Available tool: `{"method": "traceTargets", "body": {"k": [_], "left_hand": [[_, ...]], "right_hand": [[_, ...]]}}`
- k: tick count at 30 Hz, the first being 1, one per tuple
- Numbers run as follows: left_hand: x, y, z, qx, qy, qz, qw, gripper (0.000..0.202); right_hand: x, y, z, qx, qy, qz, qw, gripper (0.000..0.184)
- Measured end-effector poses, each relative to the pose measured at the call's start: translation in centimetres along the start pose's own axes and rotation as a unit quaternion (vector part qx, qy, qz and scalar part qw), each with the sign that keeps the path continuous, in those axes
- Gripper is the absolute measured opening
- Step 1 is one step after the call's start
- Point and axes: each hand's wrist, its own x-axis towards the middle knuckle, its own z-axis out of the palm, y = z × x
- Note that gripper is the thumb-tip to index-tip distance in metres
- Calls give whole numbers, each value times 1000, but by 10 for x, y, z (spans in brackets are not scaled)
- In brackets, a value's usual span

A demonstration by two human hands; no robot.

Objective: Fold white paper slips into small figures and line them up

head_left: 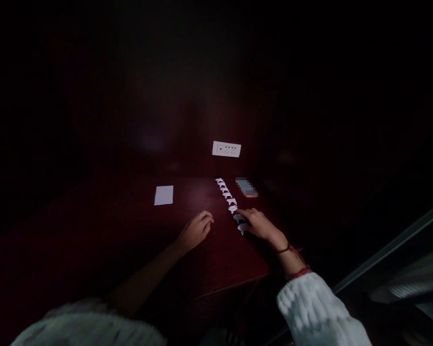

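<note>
Our right hand (pixel 260 224) touches the paper row (pixel 232 209) (pinching, we can't tell); best nudge gently. Left of it, our left hand (pixel 197 228) curls loosely.

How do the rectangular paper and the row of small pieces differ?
The rectangular paper is one flat sheet; the row of pieces is several small, angular bits. The paper lies untouched, while the right hand is at the row's near part. Both are white, on the dark red table.
</note>
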Motion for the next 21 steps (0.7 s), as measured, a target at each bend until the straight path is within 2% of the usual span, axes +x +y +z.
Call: {"method": "traceTargets", "body": {"k": [3,5,8,11,15,19,21], "left_hand": [[-1,-28,-14,52,20,-45,997,20],[-5,-54,-29,100,35,-101,989,19],[-21,-94,-54,182,53,-195,962,20],[-41,-124,-77,238,54,-269,932,22],[-57,-146,-93,260,62,-310,912,25],[-55,-158,-92,263,57,-316,910,26],[-52,-163,-89,260,52,-314,912,27]], "right_hand": [[12,-35,4,0,18,-18,1000,53],[27,-61,14,1,14,-37,999,46],[59,-96,35,10,3,-34,999,36],[95,-121,59,33,3,2,999,37],[138,-141,87,60,38,33,997,41],[172,-151,107,58,64,51,995,41],[187,-153,113,47,66,36,996,41]]}}
